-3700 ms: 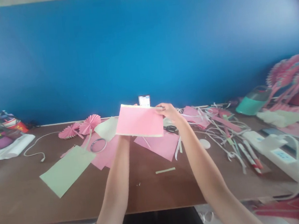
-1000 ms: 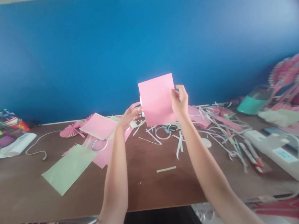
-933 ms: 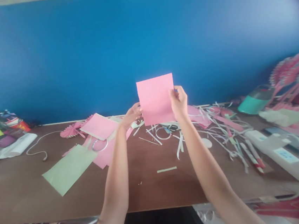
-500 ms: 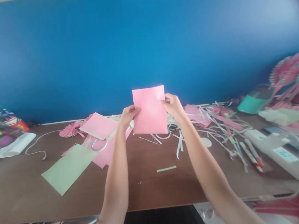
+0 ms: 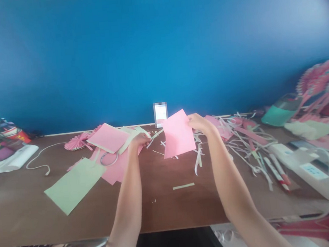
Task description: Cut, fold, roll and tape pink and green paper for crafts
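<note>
A square pink sheet of paper (image 5: 178,134) hangs tilted above the table, its upper right edge pinched by my right hand (image 5: 198,122). My left hand (image 5: 140,139) is closed to the left of that sheet, apart from it. By its fingertips a narrow pale strip (image 5: 157,134) reaches toward the sheet; whether the fingers grip it is unclear. Just below the left hand lie larger pink sheets (image 5: 113,175), a white ring (image 5: 109,158) and a pale green sheet (image 5: 75,185). Small white paper scraps (image 5: 197,161) lie beneath the held sheet.
A phone (image 5: 161,114) with a blurred screen leans on the blue wall. Pink paper fans (image 5: 79,142) are at the back left. To the right are tangled white strips (image 5: 242,143), pens (image 5: 276,173), a white power strip (image 5: 311,169) and a teal container (image 5: 281,111).
My left hand has let go of the pink sheet and moved slightly left and down. My right hand has lowered and tilted the sheet to the right, uncovering the phone.
</note>
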Tool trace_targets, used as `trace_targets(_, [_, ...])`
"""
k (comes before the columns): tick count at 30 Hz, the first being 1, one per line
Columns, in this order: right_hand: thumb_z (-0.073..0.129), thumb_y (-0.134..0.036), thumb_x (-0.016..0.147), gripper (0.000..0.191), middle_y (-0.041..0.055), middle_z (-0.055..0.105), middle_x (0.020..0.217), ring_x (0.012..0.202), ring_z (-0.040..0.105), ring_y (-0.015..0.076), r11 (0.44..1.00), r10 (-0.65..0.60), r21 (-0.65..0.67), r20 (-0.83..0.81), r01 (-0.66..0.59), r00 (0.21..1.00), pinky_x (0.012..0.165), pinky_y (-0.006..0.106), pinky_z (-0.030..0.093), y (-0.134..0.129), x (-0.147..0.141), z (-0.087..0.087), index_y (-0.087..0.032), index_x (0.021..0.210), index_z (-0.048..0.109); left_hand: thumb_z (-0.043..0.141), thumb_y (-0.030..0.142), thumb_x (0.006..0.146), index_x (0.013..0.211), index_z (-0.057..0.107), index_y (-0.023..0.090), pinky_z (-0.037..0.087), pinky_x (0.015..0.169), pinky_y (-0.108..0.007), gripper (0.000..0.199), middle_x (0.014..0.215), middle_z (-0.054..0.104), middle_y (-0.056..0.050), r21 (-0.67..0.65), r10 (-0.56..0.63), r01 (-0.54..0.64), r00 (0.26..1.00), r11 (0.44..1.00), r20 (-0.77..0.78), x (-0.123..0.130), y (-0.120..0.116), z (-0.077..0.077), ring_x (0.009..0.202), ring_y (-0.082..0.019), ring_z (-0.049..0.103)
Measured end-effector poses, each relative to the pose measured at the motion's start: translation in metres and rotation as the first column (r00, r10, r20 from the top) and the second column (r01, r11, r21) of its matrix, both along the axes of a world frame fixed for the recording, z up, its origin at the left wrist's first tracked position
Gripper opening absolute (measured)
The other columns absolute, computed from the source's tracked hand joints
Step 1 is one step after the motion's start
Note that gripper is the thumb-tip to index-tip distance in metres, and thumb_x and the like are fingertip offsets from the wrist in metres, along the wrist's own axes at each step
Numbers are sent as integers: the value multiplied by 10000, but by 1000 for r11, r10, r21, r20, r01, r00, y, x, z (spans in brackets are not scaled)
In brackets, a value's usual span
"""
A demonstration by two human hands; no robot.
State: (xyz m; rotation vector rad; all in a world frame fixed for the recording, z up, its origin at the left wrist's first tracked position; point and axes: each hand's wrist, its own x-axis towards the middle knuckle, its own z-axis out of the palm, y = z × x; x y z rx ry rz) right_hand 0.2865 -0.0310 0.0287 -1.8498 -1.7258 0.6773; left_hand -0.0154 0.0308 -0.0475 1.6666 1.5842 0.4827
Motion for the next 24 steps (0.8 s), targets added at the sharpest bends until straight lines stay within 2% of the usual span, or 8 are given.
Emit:
trace_targets(3, [597, -120, 709, 150, 52, 661, 688, 575, 609, 150, 992, 17, -123, -19, -19, 1000, 542, 226, 445, -5, 5, 2, -140, 840, 668, 817, 273, 514, 705, 569, 187, 354, 562, -246, 325, 579, 595, 22, 77, 62, -55, 995, 995, -85, 0, 3, -7, 604, -160, 558])
trace_targets(6, [642, -148, 722, 144, 58, 662, 656, 602, 625, 165, 981, 37, -191, -30, -42, 999, 569, 237, 468, -9, 5, 4, -146, 858, 688, 795, 208, 502, 730, 567, 189, 348, 581, -252, 324, 620, 602, 16, 138, 106, -85, 982, 987, -155, -1, 6, -12, 674, -185, 576])
trace_targets(10, [625, -168, 757, 140, 56, 647, 627, 593, 623, 169, 975, 29, -223, 26, -23, 999, 564, 243, 467, -10, 6, 6, -150, 880, 689, 735, 186, 563, 758, 586, 184, 370, 612, -258, 245, 692, 640, -13, 181, 132, -94, 968, 979, -215, -1, 8, -16, 733, -205, 600])
trace_targets(13, [605, -151, 765, 131, 53, 634, 613, 568, 614, 161, 966, 12, -259, 102, 15, 995, 551, 239, 456, -12, 9, 9, -144, 869, 685, 667, 241, 675, 742, 602, 178, 394, 655, -274, 113, 747, 669, -60, 217, 140, -90, 963, 972, -230, 2, 6, -16, 807, -231, 617])
trace_targets(15, [572, -132, 774, 154, 59, 638, 629, 555, 611, 158, 963, 0, -265, 154, 41, 988, 545, 242, 449, -15, 12, 13, -135, 879, 684, 635, 268, 720, 790, 621, 174, 412, 686, -291, 118, 821, 687, -92, 237, 136, -81, 965, 968, -226, 3, 4, -14, 861, -251, 619])
trace_targets(17, [534, -127, 789, 188, 82, 658, 669, 568, 622, 168, 965, 3, -256, 218, 54, 976, 550, 255, 448, -20, 14, 19, -124, 896, 688, 652, 265, 706, 917, 635, 168, 432, 710, -303, 233, 919, 695, -109, 236, 94, -43, 973, 971, -210, 3, 2, -10, 884, -256, 620])
trace_targets(20, [495, -124, 794, 255, 157, 702, 803, 695, 673, 226, 970, -17, -223, 344, 99, 939, 607, 290, 467, -27, 17, 29, -103, 948, 697, 698, 266, 658, 1091, 623, 176, 461, 732, -299, 449, 1030, 688, -88, 198, -63, 97, 983, 975, -172, 2, 0, 0, 880, -233, 626])
trace_targets(24, [460, -117, 797, 392, 251, 672, 1112, 1006, 660, 338, 955, -231, -58, 475, 292, 849, 763, 383, 485, -37, 21, 38, -93, 1134, 659, 699, 407, 680, 1035, 680, 216, 471, 698, -264, 403, 991, 687, -38, 142, -264, 283, 955, 949, -136, 6, -5, 17, 836, -197, 626])
